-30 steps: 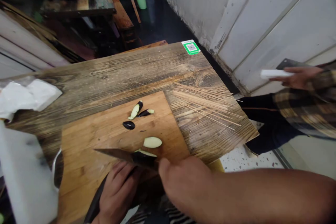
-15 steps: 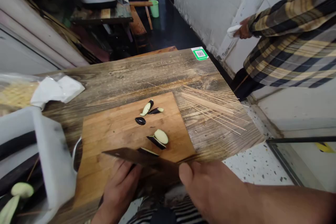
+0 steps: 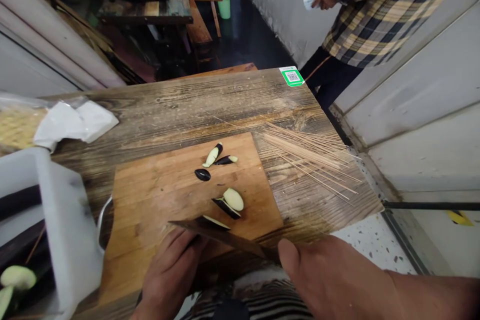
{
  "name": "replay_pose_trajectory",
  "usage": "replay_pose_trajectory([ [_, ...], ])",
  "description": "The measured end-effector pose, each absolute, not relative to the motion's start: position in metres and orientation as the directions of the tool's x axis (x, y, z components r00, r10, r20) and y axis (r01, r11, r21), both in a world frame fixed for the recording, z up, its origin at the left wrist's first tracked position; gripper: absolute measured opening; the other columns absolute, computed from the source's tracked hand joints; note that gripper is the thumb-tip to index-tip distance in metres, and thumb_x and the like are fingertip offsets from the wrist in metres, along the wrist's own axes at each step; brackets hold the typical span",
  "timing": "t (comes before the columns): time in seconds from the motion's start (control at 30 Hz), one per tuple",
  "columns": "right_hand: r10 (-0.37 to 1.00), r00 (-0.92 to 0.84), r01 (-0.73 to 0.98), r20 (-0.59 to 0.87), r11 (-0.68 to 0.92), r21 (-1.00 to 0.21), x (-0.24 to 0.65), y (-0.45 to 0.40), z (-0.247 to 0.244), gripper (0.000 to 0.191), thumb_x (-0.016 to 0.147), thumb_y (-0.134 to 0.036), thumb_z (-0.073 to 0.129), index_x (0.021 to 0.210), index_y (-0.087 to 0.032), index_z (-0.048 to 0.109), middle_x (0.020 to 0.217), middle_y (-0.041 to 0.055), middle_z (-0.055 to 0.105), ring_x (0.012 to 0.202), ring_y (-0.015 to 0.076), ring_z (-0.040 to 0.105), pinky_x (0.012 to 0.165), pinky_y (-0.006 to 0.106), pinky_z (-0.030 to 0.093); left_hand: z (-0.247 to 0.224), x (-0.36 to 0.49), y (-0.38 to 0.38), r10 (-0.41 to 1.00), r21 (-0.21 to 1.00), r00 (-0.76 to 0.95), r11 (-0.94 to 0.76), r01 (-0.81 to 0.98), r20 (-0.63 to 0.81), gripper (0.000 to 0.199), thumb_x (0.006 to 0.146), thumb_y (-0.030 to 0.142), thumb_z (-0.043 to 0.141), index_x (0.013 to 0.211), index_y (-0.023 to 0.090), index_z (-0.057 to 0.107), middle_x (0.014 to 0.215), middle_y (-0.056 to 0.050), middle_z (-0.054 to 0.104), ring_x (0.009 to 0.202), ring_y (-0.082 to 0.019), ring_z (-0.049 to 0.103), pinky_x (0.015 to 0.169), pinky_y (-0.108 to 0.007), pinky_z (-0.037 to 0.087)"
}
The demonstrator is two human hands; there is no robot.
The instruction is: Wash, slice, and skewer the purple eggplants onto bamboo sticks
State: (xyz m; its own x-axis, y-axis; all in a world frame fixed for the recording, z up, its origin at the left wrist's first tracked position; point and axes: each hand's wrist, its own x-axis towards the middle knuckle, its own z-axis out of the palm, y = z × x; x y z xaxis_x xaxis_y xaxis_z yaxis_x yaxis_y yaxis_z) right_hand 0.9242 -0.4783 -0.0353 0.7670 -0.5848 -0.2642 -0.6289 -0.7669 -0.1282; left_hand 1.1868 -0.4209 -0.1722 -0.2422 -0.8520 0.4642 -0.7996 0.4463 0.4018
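Observation:
My right hand [image 3: 333, 272] is wrapped round the handle of a kitchen knife [image 3: 228, 241], whose broad dark blade points left across the near edge of the wooden cutting board [image 3: 150, 210]. Fingers bent, my left hand [image 3: 170, 270] presses against an eggplant mostly hidden under the hand and blade. Just beyond the blade lies a cut eggplant piece [image 3: 214, 222] with dark skin. Farther up are a pale oval eggplant slice [image 3: 233, 199] and a skin-edged piece [image 3: 226, 208] touching it. Several small eggplant offcuts [image 3: 203, 175] rest near the board's far side.
At the left stands a white plastic bin [image 3: 71, 225] holding eggplants, with a plastic bag [image 3: 20, 122] of yellowish food behind it. Thin wooden skewers [image 3: 307, 147] lie right of the board. Beyond the table's right corner, a person in a plaid shirt [image 3: 378, 15] holds something white.
My right hand and the knife have shifted slightly right, and the blade sits lower and flatter in view. The person in plaid has moved left and farther away. The camera view has shifted a little.

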Motion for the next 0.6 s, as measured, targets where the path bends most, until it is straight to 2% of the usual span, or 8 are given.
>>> replay_pose_trajectory([
  [0.1, -0.429, 0.834, -0.527, -0.346, -0.804, -0.274, 0.949, -0.494, -0.045, 0.003, 0.075, -0.011, 0.056, 0.076, -0.014, 0.055, 0.065, 0.0047, 0.063, 0.047, 0.0161, 0.059, 0.035, 0.026, 0.029, -0.165, 1.183, -0.425, -0.815, 0.356, -0.294, 0.503, -0.788, 0.499, 0.022, 0.083, 0.009, 0.053, 0.100, 0.020, 0.061, 0.100, -0.004, 0.064, 0.097, -0.017, 0.059, 0.084, -0.031, 0.050],
  [0.17, -0.427, 0.846, -0.519, -0.320, -0.799, -0.305, 0.964, -0.501, -0.055, 0.011, 0.077, -0.009, 0.054, 0.088, -0.010, 0.056, 0.069, 0.0069, 0.065, 0.052, 0.0185, 0.063, 0.035, 0.026, 0.032, -0.161, 1.181, -0.425, -0.813, 0.347, -0.309, 0.510, -0.787, 0.493, 0.020, 0.083, 0.010, 0.053, 0.100, 0.019, 0.060, 0.098, -0.004, 0.064, 0.094, -0.016, 0.060, 0.082, -0.030, 0.050],
  [0.23, -0.468, 0.825, -0.555, -0.316, -0.775, -0.301, 0.970, -0.504, -0.062, 0.017, 0.079, -0.009, 0.052, 0.095, -0.007, 0.055, 0.068, 0.0079, 0.066, 0.054, 0.0209, 0.065, 0.036, 0.026, 0.035, -0.157, 1.182, -0.423, -0.826, 0.319, -0.308, 0.486, -0.814, 0.472, 0.021, 0.085, 0.013, 0.052, 0.104, 0.018, 0.058, 0.101, -0.006, 0.063, 0.095, -0.018, 0.060, 0.083, -0.032, 0.050],
  [0.37, -0.536, 0.762, -0.636, -0.364, -0.725, -0.265, 0.955, -0.511, -0.069, 0.015, 0.081, -0.010, 0.052, 0.096, -0.010, 0.053, 0.064, 0.0062, 0.067, 0.055, 0.0226, 0.066, 0.040, 0.026, 0.039, -0.156, 1.184, -0.414, -0.883, 0.254, -0.209, 0.335, -0.907, 0.419, 0.033, 0.085, 0.018, 0.054, 0.117, 0.014, 0.053, 0.109, -0.012, 0.060, 0.099, -0.023, 0.059, 0.089, -0.040, 0.048],
  [0.5, -0.592, 0.721, -0.677, -0.359, -0.712, -0.185, 0.938, -0.519, -0.067, 0.009, 0.086, -0.014, 0.047, 0.094, -0.013, 0.051, 0.064, 0.0069, 0.068, 0.055, 0.0228, 0.067, 0.041, 0.026, 0.037, -0.161, 1.179, -0.417, -0.872, 0.333, -0.212, 0.379, -0.864, 0.442, 0.038, 0.082, 0.011, 0.056, 0.119, 0.017, 0.053, 0.111, -0.011, 0.060, 0.101, -0.021, 0.059, 0.090, -0.038, 0.048],
  [0.6, -0.562, 0.720, -0.663, -0.408, -0.730, -0.166, 0.935, -0.512, -0.056, 0.014, 0.081, -0.010, 0.052, 0.094, -0.013, 0.050, 0.064, 0.0051, 0.067, 0.053, 0.0215, 0.066, 0.040, 0.026, 0.036, -0.165, 1.174, -0.426, -0.849, 0.377, -0.226, 0.430, -0.820, 0.477, 0.038, 0.080, 0.009, 0.059, 0.117, 0.019, 0.054, 0.111, -0.009, 0.061, 0.102, -0.021, 0.059, 0.090, -0.038, 0.048],
])
